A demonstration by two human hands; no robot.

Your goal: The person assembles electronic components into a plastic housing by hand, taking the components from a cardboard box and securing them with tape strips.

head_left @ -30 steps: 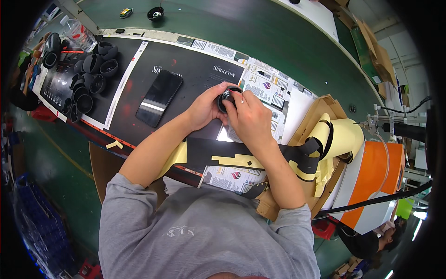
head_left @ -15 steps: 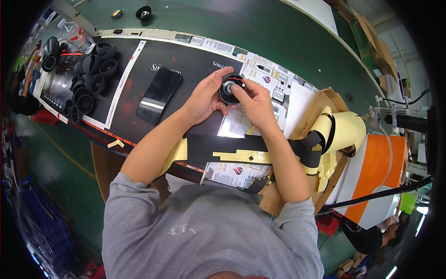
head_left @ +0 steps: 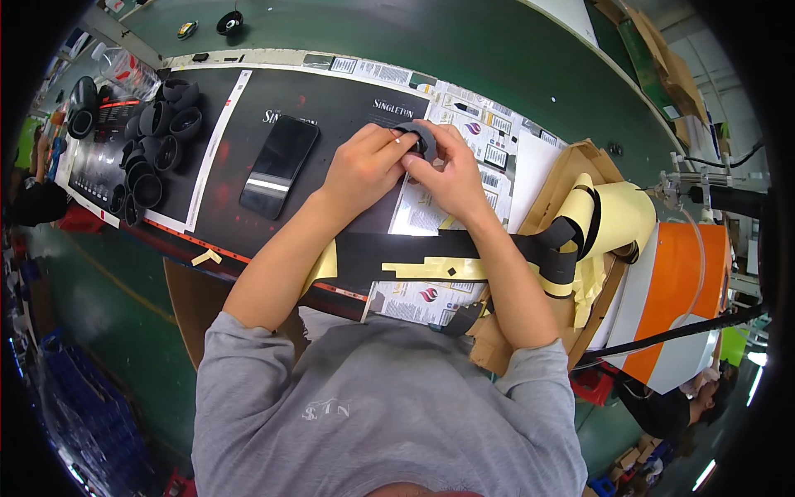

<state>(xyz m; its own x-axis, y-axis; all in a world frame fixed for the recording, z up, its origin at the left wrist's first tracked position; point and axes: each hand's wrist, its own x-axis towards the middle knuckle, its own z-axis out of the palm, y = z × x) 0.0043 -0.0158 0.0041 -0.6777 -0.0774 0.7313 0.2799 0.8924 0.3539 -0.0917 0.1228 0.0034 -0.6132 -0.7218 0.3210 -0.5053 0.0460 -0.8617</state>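
Between my hands, above the table, is a round dark-grey cup-shaped housing [head_left: 426,139], tipped on its side with its outer wall toward the right. My right hand [head_left: 451,176] is closed around that wall, thumb below and fingers behind. My left hand [head_left: 364,168] has its fingers bent together at the opening and touching the housing. These fingers hide most of what is inside. To the left of my left forearm lies a black phone [head_left: 280,166]. A strip of black material with yellow backing [head_left: 435,269] runs beneath my forearms.
Several dark cup-shaped shells [head_left: 147,190] are heaped at the left, beside a clear plastic bottle [head_left: 128,73]. A cardboard box [head_left: 598,157] with a yellow-backed roll [head_left: 621,211] stands at the right. Two small parts, one a black cup [head_left: 229,23], lie on the green surface at the back.
The housing has turned from facing up, with red wire and a silver centre showing, onto its side. My left fingers have moved from its left side to its opening.
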